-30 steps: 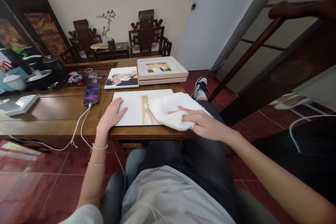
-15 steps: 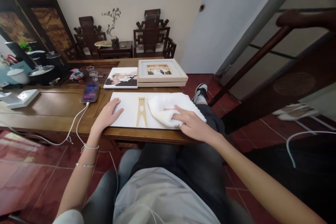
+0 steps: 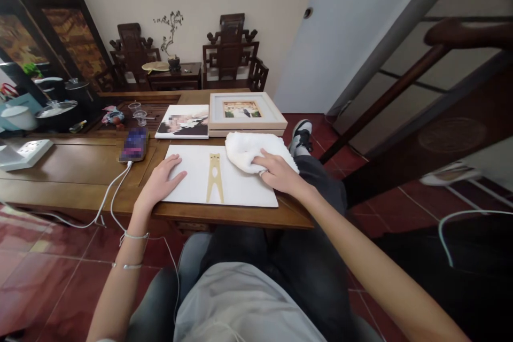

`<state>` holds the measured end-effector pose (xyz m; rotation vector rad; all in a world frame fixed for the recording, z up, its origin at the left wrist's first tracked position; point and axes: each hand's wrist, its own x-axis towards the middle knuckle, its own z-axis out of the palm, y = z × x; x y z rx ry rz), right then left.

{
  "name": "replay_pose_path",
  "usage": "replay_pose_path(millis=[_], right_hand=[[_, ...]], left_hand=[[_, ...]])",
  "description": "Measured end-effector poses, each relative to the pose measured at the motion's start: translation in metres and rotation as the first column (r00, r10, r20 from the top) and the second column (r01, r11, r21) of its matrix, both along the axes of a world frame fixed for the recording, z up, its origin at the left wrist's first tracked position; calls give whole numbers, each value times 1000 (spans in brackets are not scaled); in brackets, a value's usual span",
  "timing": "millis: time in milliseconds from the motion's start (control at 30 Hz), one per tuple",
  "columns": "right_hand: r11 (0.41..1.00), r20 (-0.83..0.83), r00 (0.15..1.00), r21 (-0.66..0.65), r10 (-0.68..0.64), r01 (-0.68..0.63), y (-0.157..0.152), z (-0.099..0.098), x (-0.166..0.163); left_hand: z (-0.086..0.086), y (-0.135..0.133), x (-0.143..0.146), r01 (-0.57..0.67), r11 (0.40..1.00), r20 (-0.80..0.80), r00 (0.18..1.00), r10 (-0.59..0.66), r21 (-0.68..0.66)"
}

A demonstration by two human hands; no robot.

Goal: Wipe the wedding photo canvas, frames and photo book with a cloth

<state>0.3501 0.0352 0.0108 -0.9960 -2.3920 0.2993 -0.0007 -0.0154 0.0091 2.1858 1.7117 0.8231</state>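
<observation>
A white board (image 3: 252,193) lies flat along the near edge of the wooden table. Attached to it or lying on it is a flat tan, cat-headed piece with two long legs (image 3: 215,173). My left hand (image 3: 160,180) rests on the board's left edge, thumb and fingers spread. My right hand (image 3: 278,172) grips a folded white towel (image 3: 252,144), its index finger pressing into the cloth. The towel covers the board's far right corner. Some of my right fingers are hidden under the cloth.
Behind the board are a photo panel (image 3: 184,122) and a stacked pale wooden picture frame (image 3: 276,112). A phone (image 3: 134,144) with a charging cable lies left. Clear cups (image 3: 140,116), a lidded pot (image 3: 58,112) and a power strip (image 3: 28,154) stand further left.
My right hand has slid the towel away from me and slightly left, baring the board's near right corner. My left hand stays on the board's left edge.
</observation>
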Motion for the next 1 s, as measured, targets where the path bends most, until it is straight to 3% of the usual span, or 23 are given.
replay_pose_path(millis=[133, 367, 500, 733, 833, 1000], right_hand=[[1000, 19, 1000, -10, 13, -13, -18, 7, -4], [974, -34, 978, -82, 208, -210, -80, 16, 11], [963, -64, 968, -97, 245, -250, -69, 15, 20], [992, -101, 988, -34, 114, -118, -13, -2, 21], [994, -96, 990, 9, 107, -106, -24, -4, 16], [968, -30, 969, 63, 245, -243, -73, 7, 11]], left_hand=[[3, -1, -1, 1, 1000, 31, 1000, -1, -2], [8, 0, -3, 6, 999, 77, 997, -3, -39], [9, 0, -4, 5, 998, 100, 995, 1, -58], [10, -1, -3, -17, 998, 128, 991, 25, -58], [12, -2, -2, -32, 997, 143, 989, 43, -77], [17, -3, 0, -58, 992, 169, 983, 76, -109]])
